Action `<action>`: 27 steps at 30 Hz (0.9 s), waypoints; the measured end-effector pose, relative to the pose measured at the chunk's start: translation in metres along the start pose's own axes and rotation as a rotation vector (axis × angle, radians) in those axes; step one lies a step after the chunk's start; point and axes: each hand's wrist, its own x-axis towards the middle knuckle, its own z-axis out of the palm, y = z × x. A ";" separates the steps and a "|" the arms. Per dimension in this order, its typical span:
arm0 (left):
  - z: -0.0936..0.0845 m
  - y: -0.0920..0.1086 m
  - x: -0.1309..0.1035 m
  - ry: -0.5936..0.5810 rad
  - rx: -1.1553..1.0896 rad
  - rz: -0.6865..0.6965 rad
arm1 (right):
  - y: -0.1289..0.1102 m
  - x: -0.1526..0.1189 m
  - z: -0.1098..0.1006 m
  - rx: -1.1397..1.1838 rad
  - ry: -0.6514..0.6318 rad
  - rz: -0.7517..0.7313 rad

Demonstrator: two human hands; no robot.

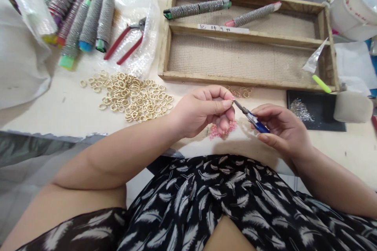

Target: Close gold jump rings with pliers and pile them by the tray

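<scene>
My left hand (pixel 209 108) pinches a tiny pink piece (pixel 232 98) between thumb and forefinger; its exact shape is too small to make out. Blue-handled pliers (pixel 253 119) are held in my right hand (pixel 282 129), their tips at the pinched fingertips. Below my left fingers lies a small pile of pink beads (pixel 222 129). Many gold twisted rings (pixel 132 96) are heaped on the table left of my left hand. A few more gold rings (pixel 243 91) lie just beyond my hands, beside the wooden tray.
The wooden mesh tray (pixel 250 80) holds two wire-wrapped rods (pixel 197 9). Red-handled pliers (pixel 126 41) and several wire-wrapped rolls (pixel 88 23) lie at the upper left. A black tray (pixel 326 113) with silvery bits and white buckets (pixel 353 8) are on the right.
</scene>
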 end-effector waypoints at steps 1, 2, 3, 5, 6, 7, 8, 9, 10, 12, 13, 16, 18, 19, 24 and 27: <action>0.000 0.001 0.000 -0.005 -0.010 -0.010 | 0.000 0.001 0.000 -0.010 -0.001 -0.009; 0.000 0.001 0.000 -0.007 -0.018 -0.019 | -0.001 0.001 0.001 -0.016 -0.003 -0.018; 0.000 0.002 0.000 -0.007 -0.022 -0.029 | -0.001 0.001 0.001 -0.020 -0.004 -0.025; 0.001 0.002 0.000 0.001 -0.023 -0.045 | -0.001 0.001 0.001 -0.027 -0.004 -0.028; 0.001 0.002 0.000 0.005 -0.021 -0.049 | -0.001 0.000 0.000 -0.036 0.000 -0.024; 0.001 0.002 0.000 0.008 -0.018 -0.052 | -0.001 0.000 0.000 -0.050 0.007 -0.017; 0.001 0.002 -0.001 0.008 -0.015 -0.055 | 0.000 0.000 0.000 -0.068 0.017 -0.013; 0.000 0.002 -0.001 0.005 -0.011 -0.060 | 0.000 -0.001 -0.001 -0.088 0.026 -0.013; 0.000 0.002 -0.001 0.001 -0.008 -0.066 | 0.000 -0.001 -0.001 -0.105 0.030 -0.021; -0.001 0.003 -0.001 -0.007 0.000 -0.081 | 0.001 0.000 -0.002 -0.132 0.029 -0.054; -0.001 0.003 -0.002 -0.012 0.003 -0.086 | 0.001 0.000 -0.002 -0.142 0.024 -0.073; 0.000 0.004 -0.003 -0.018 0.015 -0.076 | 0.002 0.001 -0.003 -0.167 0.012 -0.123; 0.001 0.003 -0.003 -0.004 0.036 -0.053 | 0.003 0.002 -0.003 -0.179 0.009 -0.139; 0.002 0.003 -0.004 0.009 0.052 -0.039 | 0.004 0.001 -0.003 -0.185 0.008 -0.139; 0.004 -0.001 -0.002 0.093 0.170 0.080 | 0.006 -0.001 -0.004 -0.258 0.008 -0.118; 0.004 -0.004 -0.002 0.118 0.255 0.171 | 0.006 -0.002 -0.003 -0.273 0.014 -0.115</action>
